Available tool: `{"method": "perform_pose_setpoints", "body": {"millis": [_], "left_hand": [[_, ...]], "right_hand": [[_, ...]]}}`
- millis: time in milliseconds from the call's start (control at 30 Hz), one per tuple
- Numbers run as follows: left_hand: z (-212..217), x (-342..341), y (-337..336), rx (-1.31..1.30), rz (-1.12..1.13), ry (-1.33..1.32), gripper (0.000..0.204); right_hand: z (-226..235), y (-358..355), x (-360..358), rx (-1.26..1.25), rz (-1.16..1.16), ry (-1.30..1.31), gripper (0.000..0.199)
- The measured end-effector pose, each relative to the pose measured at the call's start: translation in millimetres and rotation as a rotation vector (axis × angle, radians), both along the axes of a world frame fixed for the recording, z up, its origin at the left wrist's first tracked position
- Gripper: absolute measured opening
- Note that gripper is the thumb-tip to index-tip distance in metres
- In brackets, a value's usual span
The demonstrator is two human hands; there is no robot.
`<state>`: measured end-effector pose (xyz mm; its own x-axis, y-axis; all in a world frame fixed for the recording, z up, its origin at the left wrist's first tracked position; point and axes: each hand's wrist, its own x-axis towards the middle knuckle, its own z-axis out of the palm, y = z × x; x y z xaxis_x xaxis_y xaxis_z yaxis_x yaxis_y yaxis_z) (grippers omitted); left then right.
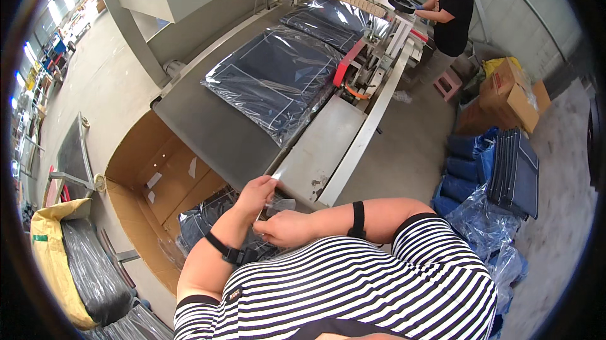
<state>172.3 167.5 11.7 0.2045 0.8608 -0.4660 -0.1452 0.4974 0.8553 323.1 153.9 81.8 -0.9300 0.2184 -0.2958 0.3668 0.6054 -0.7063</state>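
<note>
Close in front of my body, my left hand (255,196) and my right hand (287,228) are near each other, both with fingers closed. Between them shows a small piece of clear plastic (284,204), which both seem to pinch; its exact form is hard to make out. Just beyond my hands is the end of a dark conveyor belt (214,141). On it lies a flat dark item in clear film (274,75), with a second wrapped item (331,21) behind it. Below my left forearm, more wrapped dark items (211,217) sit in a large cardboard box (142,176).
A sealing machine with a red guard (346,65) runs along the belt's right side. Another person (451,15) stands at its far end. To my right are stacked dark folded panels (514,173), blue bundles (464,179) and a cardboard carton (510,94). A yellow sack (60,264) stands left.
</note>
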Motion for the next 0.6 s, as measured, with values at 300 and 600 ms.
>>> {"method": "perform_pose_setpoints", "body": {"millis": [300,600], "left_hand": [[53,-31,-75,0.179,-0.077,0.336,0.019],[75,-56,-151,0.234,-0.251,0.426,0.017]], "right_hand": [[-88,93,32,-1.469,-1.073,0.645,0.045],[-112,150,19,-0.805,-1.637,0.512,0.033]]}}
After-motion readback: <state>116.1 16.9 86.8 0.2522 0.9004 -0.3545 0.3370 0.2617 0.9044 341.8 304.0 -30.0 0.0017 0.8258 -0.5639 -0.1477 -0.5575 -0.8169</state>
